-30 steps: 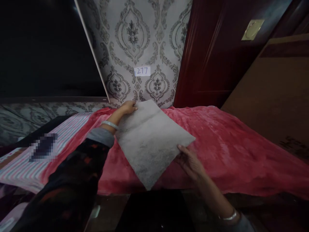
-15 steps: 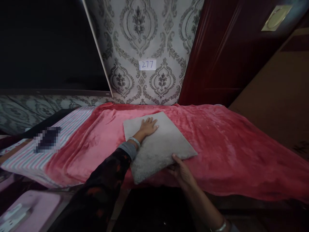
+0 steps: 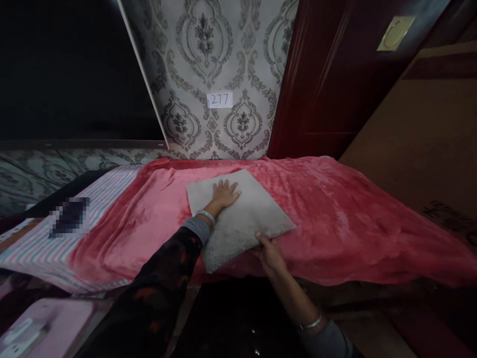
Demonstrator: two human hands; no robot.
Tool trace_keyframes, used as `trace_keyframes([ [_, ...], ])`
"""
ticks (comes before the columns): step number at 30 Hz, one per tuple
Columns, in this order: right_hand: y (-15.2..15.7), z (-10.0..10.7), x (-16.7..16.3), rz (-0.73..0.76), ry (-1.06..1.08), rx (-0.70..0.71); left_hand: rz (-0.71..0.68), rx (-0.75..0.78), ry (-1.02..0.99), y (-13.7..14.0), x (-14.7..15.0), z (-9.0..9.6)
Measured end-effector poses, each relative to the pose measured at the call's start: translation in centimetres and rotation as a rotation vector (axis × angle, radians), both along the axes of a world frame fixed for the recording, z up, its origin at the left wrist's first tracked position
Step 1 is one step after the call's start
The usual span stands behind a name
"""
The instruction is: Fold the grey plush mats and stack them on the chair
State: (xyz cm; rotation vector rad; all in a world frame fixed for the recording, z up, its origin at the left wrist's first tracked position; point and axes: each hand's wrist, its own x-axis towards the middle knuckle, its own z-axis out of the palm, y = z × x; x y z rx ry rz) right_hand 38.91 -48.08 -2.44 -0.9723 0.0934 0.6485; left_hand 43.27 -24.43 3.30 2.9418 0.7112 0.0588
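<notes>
A flat, square piece of grey plush fabric [image 3: 242,216], perhaps a cushion cover or small mat, lies at a slant on a pink-red fleece blanket [image 3: 335,219]. My left hand [image 3: 225,193] rests flat on its upper part with the fingers spread. At its near edge my right hand [image 3: 269,252] pinches the fabric, thumb on top and fingers underneath, partly hidden by it. The near left corner looks rougher and more tufted than the rest. Bracelets show on both of my wrists.
Striped cloth [image 3: 112,184] shows left of the blanket, with a blurred dark item [image 3: 70,218] on it. A large dark screen [image 3: 74,69] hangs at the upper left. A pink stool-like surface [image 3: 63,323] holds a white power strip [image 3: 22,343]. Behind is a dark red door [image 3: 316,74].
The view has shifted slightly to the right. My left hand stays pressed on the grey fabric, and my right hand still holds the near edge, a little closer to the middle.
</notes>
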Motion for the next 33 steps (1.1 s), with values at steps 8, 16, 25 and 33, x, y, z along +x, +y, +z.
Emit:
trace_keyframes([
  [8,-0.1,1.0,-0.2,0.022,0.023,0.026,-0.143,-0.035,0.038,-3.2,-5.3,0.0],
  [16,-0.6,1.3,0.1,0.115,0.063,0.070,-0.211,-0.145,-0.112,-5.9,-14.0,-1.0],
  [25,0.0,2.3,0.5,0.151,0.084,-0.004,-0.069,-0.211,-0.282,-6.7,-17.3,-1.7],
  [33,-5.1,4.9,3.0,0.079,-0.065,-0.067,-0.089,-0.200,-0.456,-3.9,-16.5,0.8],
])
